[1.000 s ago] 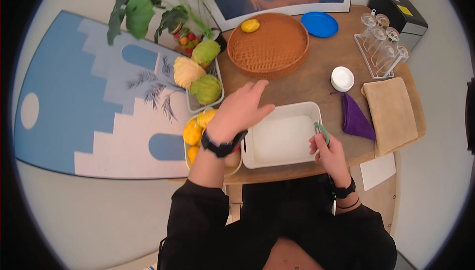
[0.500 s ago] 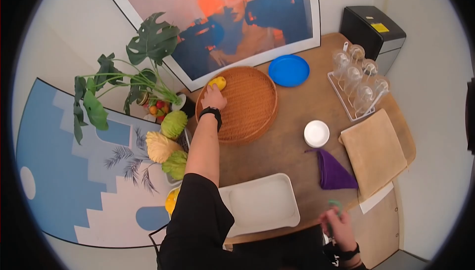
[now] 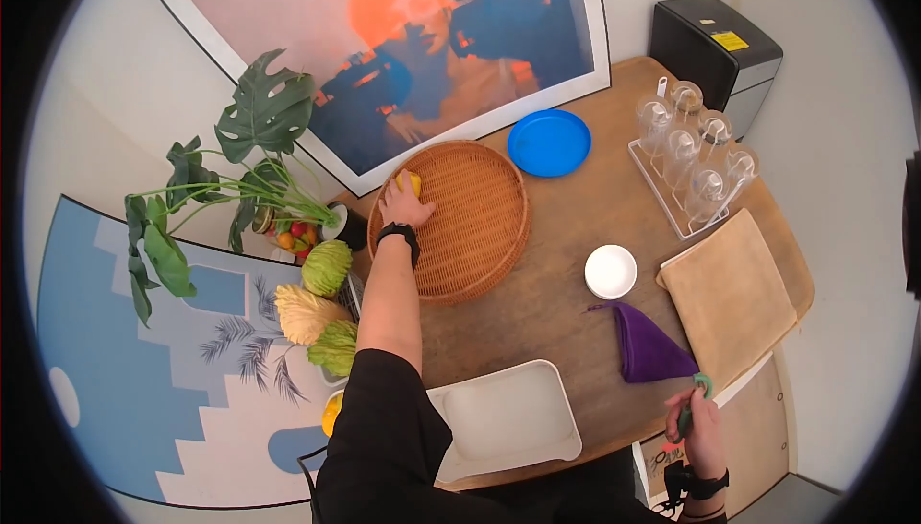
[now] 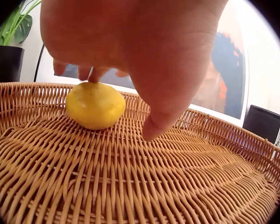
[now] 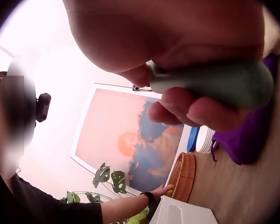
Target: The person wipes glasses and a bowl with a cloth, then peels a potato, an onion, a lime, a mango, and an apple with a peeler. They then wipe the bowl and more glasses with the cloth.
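Head looks down over table [image 3: 566, 217]; left wrist, close, across basket [image 4: 200, 177]; right wrist, farther, shares basket.

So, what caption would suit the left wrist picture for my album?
The left hand above a yellow fruit in a woven basket, thumb clear of the fruit, a framed picture behind.

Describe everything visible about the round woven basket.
The round basket is shallow and orange-brown, with a low wall, woven in thin strands that look like wicker. It rests upright on the wooden table beside the blue plate, with no visible break. A yellow fruit lies inside, near the wall. The left hand reaches in over the fruit; whether it touches the basket is unclear.
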`<move>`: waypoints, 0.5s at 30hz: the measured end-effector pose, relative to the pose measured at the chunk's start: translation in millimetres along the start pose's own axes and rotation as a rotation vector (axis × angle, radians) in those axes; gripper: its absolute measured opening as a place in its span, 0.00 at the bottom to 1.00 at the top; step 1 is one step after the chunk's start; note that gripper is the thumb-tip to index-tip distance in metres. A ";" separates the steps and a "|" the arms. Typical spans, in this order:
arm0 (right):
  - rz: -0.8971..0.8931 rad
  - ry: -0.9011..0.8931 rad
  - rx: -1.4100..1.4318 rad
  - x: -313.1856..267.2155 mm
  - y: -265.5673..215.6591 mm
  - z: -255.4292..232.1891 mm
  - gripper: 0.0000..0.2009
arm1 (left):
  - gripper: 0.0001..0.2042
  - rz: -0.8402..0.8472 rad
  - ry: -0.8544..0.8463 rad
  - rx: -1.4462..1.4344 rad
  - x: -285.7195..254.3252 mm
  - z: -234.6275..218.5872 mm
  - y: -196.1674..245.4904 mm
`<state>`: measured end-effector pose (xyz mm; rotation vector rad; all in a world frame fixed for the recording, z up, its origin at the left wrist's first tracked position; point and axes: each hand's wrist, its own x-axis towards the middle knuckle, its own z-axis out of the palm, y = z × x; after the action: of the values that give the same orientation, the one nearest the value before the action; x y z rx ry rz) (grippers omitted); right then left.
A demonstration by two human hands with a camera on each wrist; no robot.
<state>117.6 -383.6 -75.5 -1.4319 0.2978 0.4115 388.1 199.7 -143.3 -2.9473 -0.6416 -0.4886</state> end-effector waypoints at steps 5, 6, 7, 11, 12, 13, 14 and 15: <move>0.037 -0.054 -0.074 -1.1 -5.6 13.4 0.25 | 0.44 -0.107 -0.294 -0.109 8.1 -3.3 -1.3; 0.038 -0.058 -0.077 -1.6 -4.6 15.0 0.25 | 0.44 -0.112 -0.295 -0.109 6.9 3.8 -3.3; 0.043 -0.071 -0.069 -1.5 -2.0 16.1 0.25 | 0.42 -0.138 -0.319 -0.193 3.8 12.6 -3.2; 0.004 -0.084 -0.087 -5.3 -0.1 20.4 0.25 | 0.32 -0.075 -0.484 -0.241 -13.5 -16.8 25.2; 0.007 -0.071 -0.105 -7.7 -5.0 25.1 0.25 | 0.32 -0.092 -0.480 -0.243 -16.1 -16.6 29.0; 0.004 -0.085 -0.112 -8.3 -6.7 26.2 0.25 | 0.32 -0.042 -0.547 -0.237 -17.8 -17.5 32.9; 0.033 -0.100 -0.101 -8.9 -5.9 27.4 0.24 | 0.32 0.010 -0.614 -0.231 -22.5 -19.0 35.6; 0.061 -0.113 -0.092 -9.2 -5.6 28.3 0.24 | 0.32 -0.002 -0.608 -0.234 -30.7 -31.7 42.9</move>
<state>110.6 -356.9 -63.1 -1.4863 0.2343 0.5600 370.4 144.0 -124.1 -3.3193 -0.6676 0.3863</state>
